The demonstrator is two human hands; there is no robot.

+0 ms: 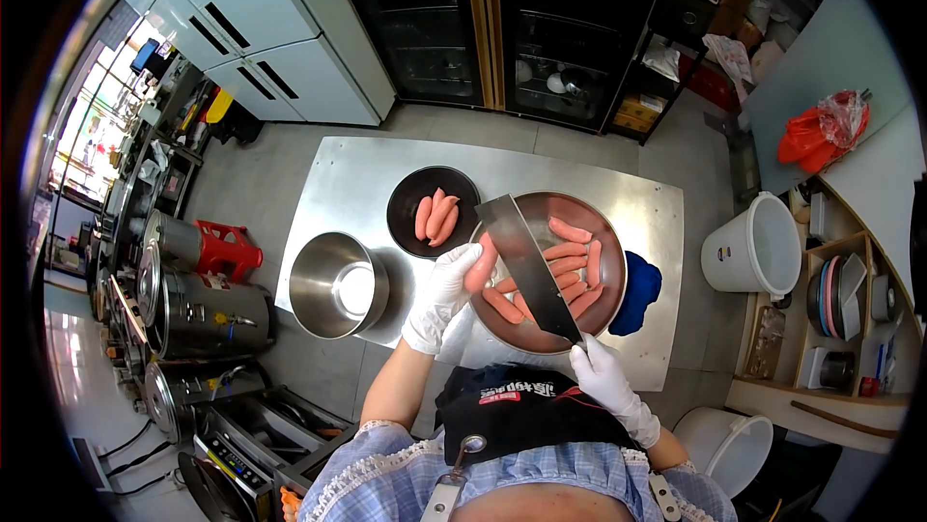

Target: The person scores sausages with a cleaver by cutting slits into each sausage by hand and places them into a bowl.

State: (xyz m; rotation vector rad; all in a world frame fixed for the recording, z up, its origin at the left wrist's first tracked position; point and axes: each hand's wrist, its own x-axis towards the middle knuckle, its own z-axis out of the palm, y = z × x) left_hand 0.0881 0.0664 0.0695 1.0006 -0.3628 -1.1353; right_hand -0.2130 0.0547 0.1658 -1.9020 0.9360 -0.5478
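Pink sausages (567, 251) lie in a wide metal pan (613, 232) on the steel table. My left hand (446, 292), in a white glove, holds one pink sausage (481, 263) at the pan's left edge. In my right hand (603, 379), also gloved, is the handle of a large cleaver (526, 261). Its dark blade slants up and left over the pan, close to the held sausage, and hides part of the pan. Several more sausages (439, 217) rest in a black bowl (398, 196) behind my left hand.
An empty steel pot (338, 286) stands on the table (338, 160) at left. A blue cloth (635, 292) lies right of the pan. White buckets (751, 247) and a shelf unit (838, 295) stand to the right, large pots (217, 319) to the left.
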